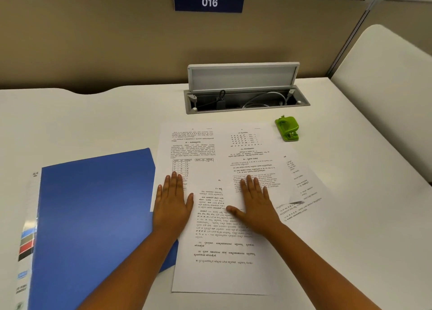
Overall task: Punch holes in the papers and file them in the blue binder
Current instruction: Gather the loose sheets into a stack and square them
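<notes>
At the far left the blue binder (93, 216) lies closed and flat on the white counter (70, 118), its labelled spine along the left edge and its right edge tucked under the papers (224, 251); just beside it the left hand (171, 207) lies palm down, fingers straight and close together, pressing on the left margin of the sheets where they overlap the binder's edge; the papers are several printed sheets fanned loosely over one another in the middle of the counter, the top sheet running toward the near edge, others showing above it and to the right; the right hand (253, 207) rests flat on the same stack, fingers straight and a little spread, thumb held out toward the left hand; beyond the sheets an open cable hatch (245, 99) is set into the counter, its lid raised and wires inside; above it a sign (208, 2) reading 016 hangs on the beige partition; to the right, near the papers' far corner but apart from them, stands the green hole punch (287, 128).
</notes>
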### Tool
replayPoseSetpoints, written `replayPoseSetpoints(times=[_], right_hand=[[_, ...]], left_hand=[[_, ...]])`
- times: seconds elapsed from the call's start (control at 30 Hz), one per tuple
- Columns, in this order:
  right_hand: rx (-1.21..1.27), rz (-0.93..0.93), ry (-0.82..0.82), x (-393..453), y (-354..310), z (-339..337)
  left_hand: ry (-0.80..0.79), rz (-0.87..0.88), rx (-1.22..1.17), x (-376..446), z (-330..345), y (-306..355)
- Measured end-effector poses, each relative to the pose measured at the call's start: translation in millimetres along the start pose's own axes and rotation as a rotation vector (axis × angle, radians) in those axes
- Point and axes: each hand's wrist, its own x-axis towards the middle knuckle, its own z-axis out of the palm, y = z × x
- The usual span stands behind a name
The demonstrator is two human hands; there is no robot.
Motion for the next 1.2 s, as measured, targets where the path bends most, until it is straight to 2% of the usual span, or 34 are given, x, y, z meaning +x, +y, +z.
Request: replayPoseSetpoints(times=[0.3, 0.47, 0.53, 0.7, 0.77, 0.87, 0.97, 1.1, 1.2], right_hand=[[0.068, 0.065, 0.04, -0.3, -4.8, -1.8], [0.382, 0.12, 0.144, -9.1, -9.0, -27.4], [0.422, 0.117, 0.198, -17.6, -11.0, -40.0], [0.243, -0.008, 0.232, -52.5, -24.9, -46.0], [0.192, -0.064, 0.189, -67.2, -31.8, -34.8], [0.06, -0.056, 0.138, -93.2, -47.8, -9.5], [0.028, -0.02, 0.066, -110.0, -66.2, 13.5], [-0.007, -0.01, -0.01, -116.5, -76.8, 40.1], [-0.007, -0.058, 0.012, -116.6, -74.5, 56.7]], left_hand=[[-0.049, -0.031, -0.042, 1.3, -7.9, 3.3], [-0.023, -0.035, -0.155, -18.1, -21.6, 14.5], [-0.017, -0.055, -0.195, -33.2, -26.6, 22.3], [0.031, -0.209, -0.198, -70.1, -29.5, 34.4], [0.058, -0.262, -0.19, -80.7, -29.3, 38.1], [0.035, -0.362, -0.203, -90.3, -31.3, 40.9], [0.025, -0.45, -0.3, -92.3, -36.8, 44.5], [0.005, -0.485, -0.298, -90.6, -37.9, 52.3], [-0.02, -0.511, -0.255, -88.6, -40.2, 58.2]])
